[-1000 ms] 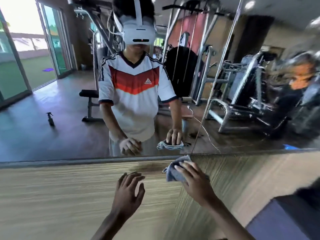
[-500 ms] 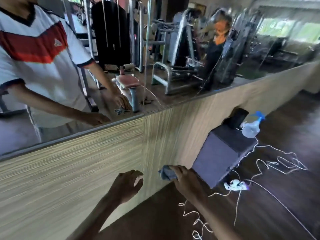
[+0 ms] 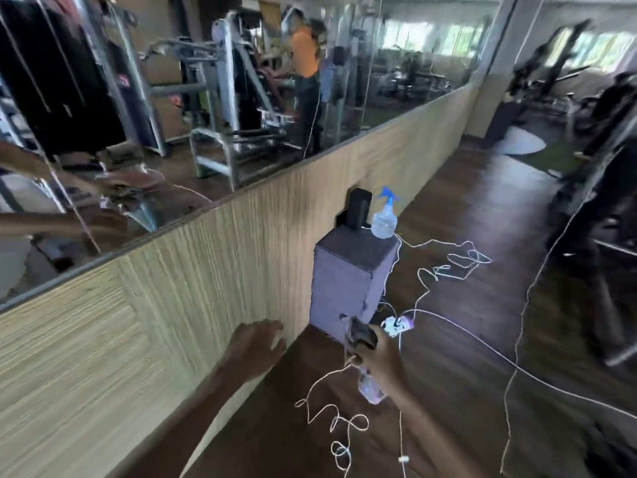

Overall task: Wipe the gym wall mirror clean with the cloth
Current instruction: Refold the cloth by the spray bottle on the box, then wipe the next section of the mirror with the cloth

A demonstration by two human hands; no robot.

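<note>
Bounded on the left by the panelled wall point(image 3: 144, 326), mirror point(image 3: 179, 98) above it open along its length. Obstructed just ahead by a purple box point(image 3: 348, 277) against the wall, topped with a spray bottle point(image 3: 383, 224) and a black device point(image 3: 358, 208). Open floor point(image 3: 458, 401) to the right, crossed by loose white cords point(image 3: 463, 262) and closed off far right by gym machines point(image 3: 599, 188).

Both arms reach forward and low, the left hand point(image 3: 256, 345) loose-fingered, the right hand point(image 3: 375, 360) curled round the cloth point(image 3: 360, 334).
</note>
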